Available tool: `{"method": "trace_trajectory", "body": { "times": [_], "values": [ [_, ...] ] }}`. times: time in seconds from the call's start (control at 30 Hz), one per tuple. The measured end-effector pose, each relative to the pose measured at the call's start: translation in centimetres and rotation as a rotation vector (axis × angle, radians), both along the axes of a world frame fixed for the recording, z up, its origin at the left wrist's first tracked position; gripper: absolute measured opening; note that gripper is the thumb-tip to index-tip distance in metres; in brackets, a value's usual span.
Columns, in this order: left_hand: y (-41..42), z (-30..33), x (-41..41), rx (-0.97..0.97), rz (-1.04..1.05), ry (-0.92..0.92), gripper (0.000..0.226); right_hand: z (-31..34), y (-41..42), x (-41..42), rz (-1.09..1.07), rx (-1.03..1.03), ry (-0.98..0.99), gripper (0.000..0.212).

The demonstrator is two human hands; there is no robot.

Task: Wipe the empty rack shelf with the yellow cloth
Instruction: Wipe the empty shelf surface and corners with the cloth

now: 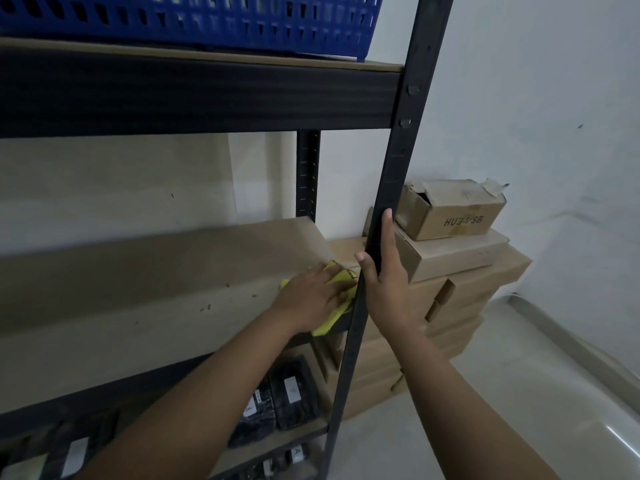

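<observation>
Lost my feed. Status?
Left hand flat on yellow cloth, shelf right end. Right hand grips rack post. Nothing blocking.

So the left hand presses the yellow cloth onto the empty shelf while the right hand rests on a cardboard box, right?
Not quite. In the head view the right hand grips the rack's black upright post, not a box. The left hand does press the yellow cloth onto the empty shelf.

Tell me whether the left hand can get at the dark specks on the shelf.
Probably yes: the left hand lies flat on the yellow cloth, and bare shelf separates it from the specks.
</observation>
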State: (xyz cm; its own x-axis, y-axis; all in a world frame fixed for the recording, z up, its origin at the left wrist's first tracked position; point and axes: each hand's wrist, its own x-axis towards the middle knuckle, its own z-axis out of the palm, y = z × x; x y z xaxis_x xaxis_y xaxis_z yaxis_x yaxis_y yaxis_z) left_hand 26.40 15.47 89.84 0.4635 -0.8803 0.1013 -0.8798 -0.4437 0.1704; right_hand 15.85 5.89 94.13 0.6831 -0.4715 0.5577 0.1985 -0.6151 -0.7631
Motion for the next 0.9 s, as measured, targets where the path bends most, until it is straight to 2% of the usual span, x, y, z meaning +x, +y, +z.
{"method": "trace_trajectory", "body": {
  "times": [0.2,0.33,0.43,0.6,0.7,0.77,0.9],
  "values": [
    [-2.3,0.4,4.2,0.012,0.072,-0.012,0.042,-1.2,-0.2,1.0,-0.058,-0.025,-0.022,0.063],
    [-0.3,-0.4,6.0,-0.006,0.225,0.064,0.043,-1.9,-0.4,1.6,-0.012,-0.012,-0.056,0.058],
    [2.2,-0.8,4.6,-0.063,0.274,0.044,0.043,-2.3,-0.5,1.7,-0.006,-0.009,-0.075,0.056],
    [3.9,-1.4,-0.3,-0.214,0.202,0.010,0.039,-3.0,-0.3,2.6,-0.076,-0.038,-0.167,0.054],
    [2.2,-1.4,-1.7,-0.209,0.135,-0.033,0.037,-3.2,-0.1,2.9,-0.163,-0.064,-0.171,0.051],
    [0.7,-1.0,-1.2,-0.155,0.094,0.018,0.037,-3.3,0.0,2.9,-0.174,-0.059,-0.164,0.052],
    [-2.3,1.0,1.0,-0.184,0.085,0.203,0.034,-3.5,-0.6,3.2,-0.152,-0.089,-0.173,0.056]
  ]
}}
